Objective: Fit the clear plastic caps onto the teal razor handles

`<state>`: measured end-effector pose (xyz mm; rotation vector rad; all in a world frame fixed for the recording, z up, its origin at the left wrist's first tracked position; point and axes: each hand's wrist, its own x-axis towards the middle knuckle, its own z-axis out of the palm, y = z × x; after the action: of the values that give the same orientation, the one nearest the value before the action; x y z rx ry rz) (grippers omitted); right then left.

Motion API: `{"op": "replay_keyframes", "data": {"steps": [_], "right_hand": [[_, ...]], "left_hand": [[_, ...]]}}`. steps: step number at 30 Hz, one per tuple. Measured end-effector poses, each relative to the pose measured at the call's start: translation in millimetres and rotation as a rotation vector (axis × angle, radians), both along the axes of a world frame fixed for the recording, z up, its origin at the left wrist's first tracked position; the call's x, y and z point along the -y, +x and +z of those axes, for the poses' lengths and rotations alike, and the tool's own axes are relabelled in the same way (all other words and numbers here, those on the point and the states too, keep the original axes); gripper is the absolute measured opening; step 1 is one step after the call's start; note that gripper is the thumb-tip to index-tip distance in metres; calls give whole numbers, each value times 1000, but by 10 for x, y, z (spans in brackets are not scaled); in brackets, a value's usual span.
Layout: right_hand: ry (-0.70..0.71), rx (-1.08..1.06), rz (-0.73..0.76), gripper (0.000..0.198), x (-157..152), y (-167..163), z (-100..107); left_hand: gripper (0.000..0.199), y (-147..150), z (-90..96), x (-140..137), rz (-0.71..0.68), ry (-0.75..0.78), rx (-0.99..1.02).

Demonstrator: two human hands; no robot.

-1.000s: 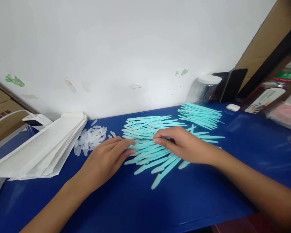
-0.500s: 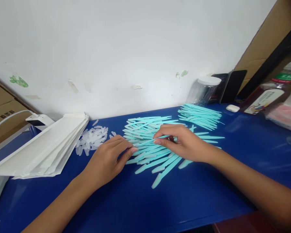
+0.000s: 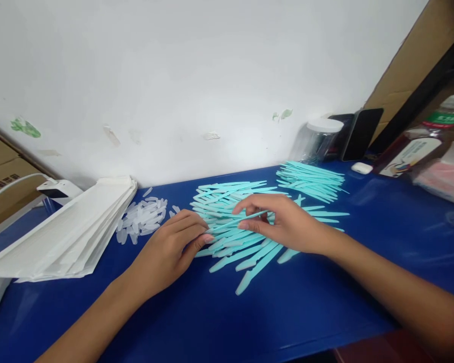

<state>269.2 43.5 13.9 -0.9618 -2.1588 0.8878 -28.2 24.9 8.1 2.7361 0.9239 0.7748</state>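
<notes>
A thin turquoise eyebrow razor [image 3: 227, 223] stretches between my two hands, tilted up to the right. My left hand [image 3: 176, 242] pinches its left end between thumb and fingers, which hide that tip. At the handle, my right hand [image 3: 276, 219] has its thumb against the razor, with the index finger raised off it. Beneath both hands lies a spread pile of similar eyebrow razors [image 3: 245, 252], most with their wider, pale ends toward the left. Just left of my left hand is a heap of small translucent plastic caps [image 3: 144, 218].
A second pile of turquoise sticks [image 3: 310, 181] lies behind at right. White padded envelopes [image 3: 75, 227] are stacked at left beside a white device [image 3: 60, 190]. A lidded clear jar [image 3: 320, 141], a phone [image 3: 363, 133], an earphone case [image 3: 362, 168] and a bottle [image 3: 412, 148] stand toward the right.
My right index finger has lifted away from the thumb, and the razor's handle shows more plainly. My left hand keeps its pinch in nearly the same place. The view has shifted slightly.
</notes>
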Motion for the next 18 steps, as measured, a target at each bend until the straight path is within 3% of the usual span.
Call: {"op": "replay_keyframes", "data": {"steps": [3,8,14,18], "right_hand": [[-67,124,6,46,-67,106,35],[-12,343,142,31,-116,209,2],[82,317,204,18,-69,160,-56],[83,197,88,16,-99,155,6]], "left_hand": [[10,-40,-1,-28,32,35,10],[7,-39,-5,-44,26,58,11],[7,18,11,5,-34,47,38],[7,-2,-6,9,-38,91,10]]}}
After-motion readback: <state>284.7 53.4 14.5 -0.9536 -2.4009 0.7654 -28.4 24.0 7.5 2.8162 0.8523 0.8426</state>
